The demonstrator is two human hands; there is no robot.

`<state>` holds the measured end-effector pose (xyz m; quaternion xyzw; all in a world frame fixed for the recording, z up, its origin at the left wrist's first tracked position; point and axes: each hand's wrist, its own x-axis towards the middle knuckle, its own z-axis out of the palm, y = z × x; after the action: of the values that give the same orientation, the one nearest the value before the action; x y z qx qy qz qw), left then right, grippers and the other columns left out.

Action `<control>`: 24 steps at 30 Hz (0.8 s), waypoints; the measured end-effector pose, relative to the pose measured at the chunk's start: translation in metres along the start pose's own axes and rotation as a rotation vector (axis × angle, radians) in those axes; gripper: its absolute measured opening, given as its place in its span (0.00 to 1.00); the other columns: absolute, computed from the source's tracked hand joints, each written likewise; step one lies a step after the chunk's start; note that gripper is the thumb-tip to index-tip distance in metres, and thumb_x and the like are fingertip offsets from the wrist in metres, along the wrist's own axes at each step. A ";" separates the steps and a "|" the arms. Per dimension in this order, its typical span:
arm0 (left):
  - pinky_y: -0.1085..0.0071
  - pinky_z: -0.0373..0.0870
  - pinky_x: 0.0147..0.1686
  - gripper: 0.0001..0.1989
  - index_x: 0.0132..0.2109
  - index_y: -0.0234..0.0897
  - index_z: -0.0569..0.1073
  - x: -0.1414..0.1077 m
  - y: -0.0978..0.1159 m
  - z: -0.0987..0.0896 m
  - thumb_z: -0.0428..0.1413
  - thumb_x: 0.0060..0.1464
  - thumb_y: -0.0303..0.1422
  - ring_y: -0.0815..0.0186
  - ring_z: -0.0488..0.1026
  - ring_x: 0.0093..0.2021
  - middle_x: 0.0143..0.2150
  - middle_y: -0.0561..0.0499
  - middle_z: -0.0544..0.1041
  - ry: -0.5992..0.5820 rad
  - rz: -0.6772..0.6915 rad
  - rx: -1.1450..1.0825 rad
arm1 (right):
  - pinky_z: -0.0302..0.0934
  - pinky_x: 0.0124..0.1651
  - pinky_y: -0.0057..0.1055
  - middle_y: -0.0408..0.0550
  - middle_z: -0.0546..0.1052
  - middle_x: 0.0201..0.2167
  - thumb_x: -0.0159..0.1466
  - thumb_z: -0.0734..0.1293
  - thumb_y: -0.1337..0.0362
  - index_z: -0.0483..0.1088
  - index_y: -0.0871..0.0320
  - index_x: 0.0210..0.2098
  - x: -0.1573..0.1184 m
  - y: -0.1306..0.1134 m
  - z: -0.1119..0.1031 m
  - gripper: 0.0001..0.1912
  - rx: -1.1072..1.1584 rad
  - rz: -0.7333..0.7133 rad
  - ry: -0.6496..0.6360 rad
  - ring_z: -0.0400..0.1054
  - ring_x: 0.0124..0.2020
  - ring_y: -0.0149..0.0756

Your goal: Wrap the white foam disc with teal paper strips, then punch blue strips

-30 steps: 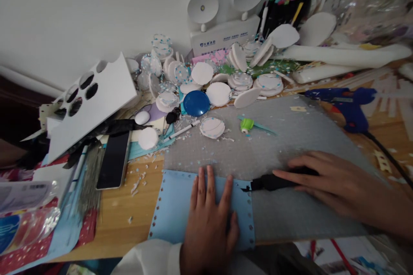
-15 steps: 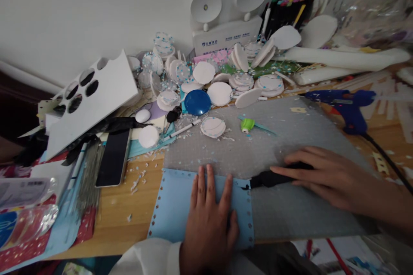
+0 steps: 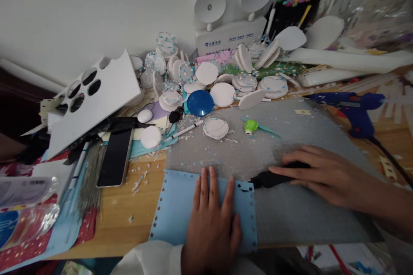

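My left hand (image 3: pixel 211 223) lies flat with fingers spread on a light blue sheet (image 3: pixel 176 206), which has small punched holes along its edges. The sheet rests partly on the grey cutting mat (image 3: pixel 306 210) and partly on wood. My right hand (image 3: pixel 318 176) grips a black craft knife (image 3: pixel 269 178), its thin tip pointing left at the sheet's far right corner. Dark cut marks show in the sheet at that corner. Beyond my hands, on the mat, lie a small green punch (image 3: pixel 251 127) and a white round disc (image 3: pixel 215 129).
A blue glue gun (image 3: pixel 350 105) lies at the right, its cord running along the mat. White discs and a blue round lid (image 3: pixel 200 103) crowd the back. At left are a phone (image 3: pixel 115 159), a white board with holes (image 3: pixel 106 101) and thin wires (image 3: pixel 92 180).
The knife tip has come off the sheet's corner to just beyond its edge, and dark cut marks now show there. My left hand stays on the sheet. The view has shifted slightly.
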<state>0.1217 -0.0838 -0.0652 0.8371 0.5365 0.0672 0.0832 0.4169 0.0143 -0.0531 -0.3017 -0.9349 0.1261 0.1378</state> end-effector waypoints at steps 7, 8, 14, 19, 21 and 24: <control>0.44 0.55 0.63 0.39 0.70 0.34 0.47 0.000 0.001 0.001 0.52 0.54 0.29 0.39 0.39 0.71 0.73 0.34 0.35 0.011 -0.008 0.003 | 0.65 0.43 0.35 0.50 0.74 0.43 0.67 0.62 0.65 0.68 0.48 0.58 0.015 -0.008 0.007 0.21 -0.010 -0.033 0.055 0.67 0.42 0.38; 0.44 0.55 0.63 0.39 0.70 0.31 0.46 -0.001 0.001 0.000 0.52 0.54 0.28 0.40 0.38 0.71 0.73 0.33 0.36 0.013 -0.003 -0.002 | 0.65 0.43 0.35 0.51 0.74 0.42 0.67 0.61 0.65 0.68 0.49 0.59 0.015 -0.009 0.007 0.21 -0.011 -0.033 0.053 0.68 0.42 0.38; 0.53 0.62 0.61 0.37 0.70 0.26 0.44 -0.008 -0.014 -0.012 0.48 0.57 0.28 0.48 0.43 0.71 0.71 0.30 0.45 -0.021 0.141 -0.045 | 0.67 0.41 0.35 0.50 0.75 0.44 0.67 0.60 0.63 0.66 0.44 0.59 -0.006 -0.016 0.001 0.21 -0.039 0.014 0.015 0.69 0.43 0.38; 0.49 0.58 0.62 0.35 0.69 0.28 0.47 -0.018 -0.032 -0.013 0.49 0.62 0.39 0.45 0.43 0.71 0.72 0.32 0.45 0.017 -0.035 0.107 | 0.68 0.40 0.33 0.50 0.75 0.43 0.67 0.61 0.64 0.67 0.45 0.59 -0.009 -0.020 0.001 0.22 -0.015 0.012 0.009 0.70 0.42 0.37; 0.49 0.58 0.63 0.36 0.69 0.28 0.48 -0.020 -0.035 -0.011 0.49 0.62 0.42 0.45 0.43 0.71 0.72 0.32 0.45 0.004 -0.037 0.123 | 0.67 0.39 0.33 0.50 0.75 0.43 0.67 0.61 0.64 0.67 0.46 0.59 -0.004 -0.021 0.003 0.21 -0.013 -0.002 0.022 0.70 0.41 0.38; 0.49 0.57 0.63 0.36 0.69 0.27 0.48 -0.021 -0.035 -0.009 0.49 0.62 0.41 0.44 0.43 0.71 0.72 0.31 0.44 -0.001 -0.027 0.137 | 0.67 0.40 0.35 0.51 0.75 0.43 0.67 0.61 0.64 0.67 0.46 0.59 0.004 -0.020 0.005 0.21 -0.022 -0.020 0.022 0.69 0.41 0.38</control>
<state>0.0802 -0.0875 -0.0645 0.8336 0.5510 0.0290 0.0269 0.4017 0.0003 -0.0506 -0.2952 -0.9376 0.1111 0.1460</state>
